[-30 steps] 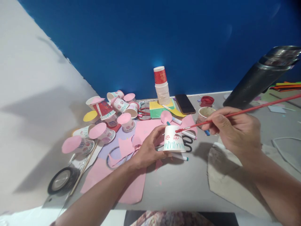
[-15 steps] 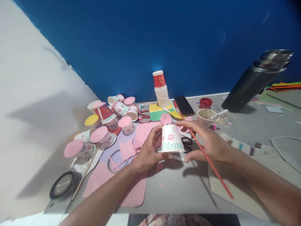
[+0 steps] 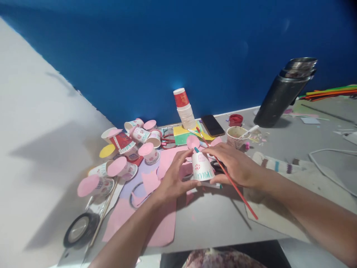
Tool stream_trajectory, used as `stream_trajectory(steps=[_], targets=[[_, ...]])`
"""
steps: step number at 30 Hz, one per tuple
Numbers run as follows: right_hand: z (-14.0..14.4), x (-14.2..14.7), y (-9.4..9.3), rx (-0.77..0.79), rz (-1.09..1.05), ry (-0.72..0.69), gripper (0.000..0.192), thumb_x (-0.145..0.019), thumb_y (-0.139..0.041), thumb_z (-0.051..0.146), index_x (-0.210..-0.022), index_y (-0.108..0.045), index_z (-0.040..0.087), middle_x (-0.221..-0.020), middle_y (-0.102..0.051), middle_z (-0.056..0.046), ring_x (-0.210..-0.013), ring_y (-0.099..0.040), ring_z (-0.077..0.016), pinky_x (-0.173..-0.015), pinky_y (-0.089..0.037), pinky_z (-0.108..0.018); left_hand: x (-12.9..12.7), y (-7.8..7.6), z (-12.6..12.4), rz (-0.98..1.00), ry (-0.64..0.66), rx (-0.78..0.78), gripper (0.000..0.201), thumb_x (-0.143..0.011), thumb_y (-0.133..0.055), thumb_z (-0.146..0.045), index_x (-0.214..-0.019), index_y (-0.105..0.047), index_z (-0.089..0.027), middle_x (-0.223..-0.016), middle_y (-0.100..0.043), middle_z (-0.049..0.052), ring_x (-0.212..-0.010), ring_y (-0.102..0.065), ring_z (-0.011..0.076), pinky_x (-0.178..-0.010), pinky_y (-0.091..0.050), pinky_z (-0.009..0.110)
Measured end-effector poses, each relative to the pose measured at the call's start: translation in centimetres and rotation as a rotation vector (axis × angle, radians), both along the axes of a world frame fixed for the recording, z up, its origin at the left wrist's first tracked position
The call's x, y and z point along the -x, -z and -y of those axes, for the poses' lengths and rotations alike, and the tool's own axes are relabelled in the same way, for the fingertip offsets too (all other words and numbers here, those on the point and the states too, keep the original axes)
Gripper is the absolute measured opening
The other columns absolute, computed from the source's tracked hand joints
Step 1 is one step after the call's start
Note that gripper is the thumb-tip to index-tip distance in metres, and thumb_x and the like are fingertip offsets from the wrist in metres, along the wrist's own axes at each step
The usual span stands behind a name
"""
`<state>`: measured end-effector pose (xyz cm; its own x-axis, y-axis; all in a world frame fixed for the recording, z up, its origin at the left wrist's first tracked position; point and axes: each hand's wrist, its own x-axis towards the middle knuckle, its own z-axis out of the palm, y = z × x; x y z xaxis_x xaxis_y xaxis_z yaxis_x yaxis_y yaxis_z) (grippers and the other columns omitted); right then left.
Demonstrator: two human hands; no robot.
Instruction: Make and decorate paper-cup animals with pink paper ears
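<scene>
A white paper cup (image 3: 205, 173) is upside down between my hands, with a pink window, red flowers and teal grass strokes drawn on its side. My left hand (image 3: 174, 178) grips it from the left, thumb low near the rim. From the right, my right hand (image 3: 237, 165) has its fingers at the cup's top and its thumb near the rim. A thin red paintbrush (image 3: 237, 191) is also tucked in the right hand, slanting across the fingers. Just behind the cup shows a small teal tip (image 3: 196, 150), and a white marker (image 3: 213, 185) lies below.
Decorated cups with pink paper discs (image 3: 117, 166) crowd the left. Behind stand stacked cups (image 3: 186, 115), a phone (image 3: 212, 125) and a glue-smeared cup (image 3: 237, 138). A dark flask (image 3: 279, 98) rises at right, beside a cloth (image 3: 267, 197). Tape (image 3: 79, 230) lies at left.
The cup has turned, bringing the pink window to the front. My right hand has closed in on its right side, and the brush has shifted with it. The view has moved slightly.
</scene>
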<state>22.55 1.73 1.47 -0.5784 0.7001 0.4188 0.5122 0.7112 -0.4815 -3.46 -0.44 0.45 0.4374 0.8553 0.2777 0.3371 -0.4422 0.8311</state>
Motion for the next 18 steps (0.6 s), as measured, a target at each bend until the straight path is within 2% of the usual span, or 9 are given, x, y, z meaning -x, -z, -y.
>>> stream_trajectory(steps=[4,5,7,9,11,13,15,18], targets=[[0.1,-0.2,-0.3,0.047,-0.107,-0.022,0.084,-0.073,-0.092,0.037,-0.148,-0.055,0.029,-0.133,-0.070,-0.013,-0.120,-0.067,-0.0345,-0.099,-0.056,-0.051,-0.3,0.5,-0.1,-0.149,0.017,-0.106,0.086,-0.081,-0.082,-0.028,-0.155,-0.039,-0.033,-0.144,-0.048,0.012,-0.138,-0.050,0.0355,-0.115,-0.045,0.055],[0.2,-0.3,-0.5,0.059,-0.148,-0.014,0.077,-0.077,-0.089,0.037,-0.147,-0.057,0.029,-0.134,-0.070,-0.012,-0.119,-0.068,-0.0330,-0.099,-0.057,-0.049,-0.3,0.6,-0.1,-0.173,0.015,-0.122,0.084,-0.080,-0.080,-0.025,-0.154,-0.039,-0.031,-0.142,-0.048,0.013,-0.137,-0.050,0.0352,-0.115,-0.046,0.055],[0.4,-0.5,-0.9,0.083,-0.256,0.042,0.049,-0.089,-0.077,0.036,-0.137,-0.066,0.029,-0.130,-0.074,-0.010,-0.114,-0.071,-0.0287,-0.094,-0.058,-0.044,-0.3,0.7,-0.1,-0.183,0.003,-0.135,0.081,-0.079,-0.078,-0.022,-0.151,-0.041,-0.029,-0.141,-0.048,0.013,-0.136,-0.049,0.0349,-0.115,-0.045,0.053],[0.6,-0.7,-1.3,0.092,-0.421,0.132,0.025,-0.101,-0.062,0.034,-0.121,-0.075,0.029,-0.117,-0.079,-0.006,-0.100,-0.073,-0.0227,-0.083,-0.059,-0.037,-0.2,0.6,-0.1,-0.152,-0.019,-0.121,0.078,-0.079,-0.076,-0.023,-0.149,-0.042,-0.028,-0.141,-0.047,0.013,-0.137,-0.048,0.0350,-0.116,-0.044,0.053],[0.8,-1.0,-1.7,0.083,-0.613,0.155,0.027,-0.106,-0.053,0.033,-0.112,-0.079,0.029,-0.099,-0.081,-0.004,-0.078,-0.070,-0.0179,-0.067,-0.055,-0.032,0.1,0.4,0.0,-0.110,-0.045,-0.095,0.076,-0.079,-0.072,-0.024,-0.148,-0.042,-0.030,-0.141,-0.045,0.012,-0.137,-0.046,0.0350,-0.116,-0.042,0.055],[0.9,-1.4,-1.9,0.069,-0.732,0.097,0.030,-0.107,-0.051,0.035,-0.111,-0.080,0.029,-0.088,-0.079,-0.003,-0.065,-0.062,-0.0163,-0.058,-0.050,-0.032,0.3,0.2,0.1,-0.077,-0.056,-0.080,0.076,-0.078,-0.069,-0.026,-0.149,-0.042,-0.031,-0.141,-0.043,0.011,-0.137,-0.043,0.0355,-0.117,-0.040,0.057],[1.1,-1.6,-2.2,0.059,-0.717,0.057,0.030,-0.106,-0.052,0.034,-0.107,-0.081,0.029,-0.088,-0.078,-0.003,-0.064,-0.059,-0.0169,-0.057,-0.048,-0.033,0.6,0.2,0.1,-0.070,-0.047,-0.080,0.077,-0.078,-0.067,-0.028,-0.150,-0.041,-0.032,-0.141,-0.042,0.011,-0.138,-0.041,0.0366,-0.118,-0.038,0.059],[1.6,-1.7,-2.4,0.021,-0.584,0.140,0.025,-0.103,-0.057,0.029,-0.096,-0.081,0.031,-0.084,-0.078,-0.002,-0.068,-0.063,-0.0190,-0.060,-0.051,-0.035,0.7,0.3,0.0,-0.075,-0.032,-0.073,0.077,-0.080,-0.066,-0.031,-0.152,-0.038,-0.034,-0.139,-0.041,0.011,-0.137,-0.040,0.0375,-0.118,-0.037,0.061]])
